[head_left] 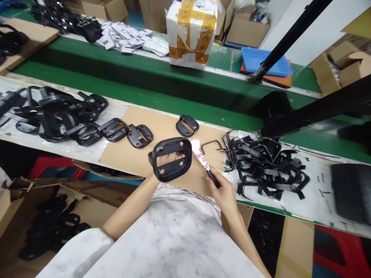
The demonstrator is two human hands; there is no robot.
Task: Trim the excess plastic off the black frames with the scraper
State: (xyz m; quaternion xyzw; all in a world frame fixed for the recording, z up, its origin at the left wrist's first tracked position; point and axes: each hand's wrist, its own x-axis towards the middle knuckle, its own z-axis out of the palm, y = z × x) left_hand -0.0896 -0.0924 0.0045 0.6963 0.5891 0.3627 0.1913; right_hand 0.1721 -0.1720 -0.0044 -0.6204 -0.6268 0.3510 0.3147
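Covering most of the left hand (171,157) is a black frame (171,168).

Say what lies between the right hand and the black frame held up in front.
In the head view, the white-tipped tool, gripped in the right hand, extends toward the black frame; whether its tip touches is unclear.

On the bench (315,166), a frame pile (50,121) is lying left, a cardboard sheet (160,123) centrally, a strip heap (263,160) right. Behind, a box (189,36) is standing between flat pieces (121,35), left, and trays (265,61), right.
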